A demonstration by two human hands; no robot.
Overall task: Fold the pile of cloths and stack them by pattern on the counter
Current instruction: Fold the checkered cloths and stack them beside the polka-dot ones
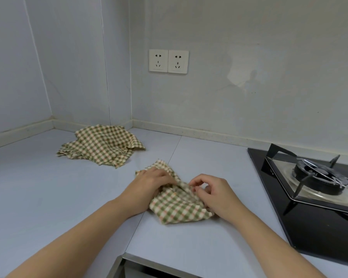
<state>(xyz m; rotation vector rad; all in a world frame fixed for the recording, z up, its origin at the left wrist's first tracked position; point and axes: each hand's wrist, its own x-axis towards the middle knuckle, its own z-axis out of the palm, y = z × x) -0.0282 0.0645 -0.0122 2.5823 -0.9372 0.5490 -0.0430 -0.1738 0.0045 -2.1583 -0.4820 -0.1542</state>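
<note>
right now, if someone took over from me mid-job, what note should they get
Left hand presses on the checked cloth, mid-counter.
Right hand pinches a fold of that cloth.
The pile of similar checked cloths lies crumpled near the back corner of the counter.
Done: no folded stack visible.
Left: finish this fold, then fold and stack the pile.

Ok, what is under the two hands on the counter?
A crumpled green checked cloth lies under the left hand and the right hand. The hands cover its middle; anything beneath the cloth cannot be seen.
</note>
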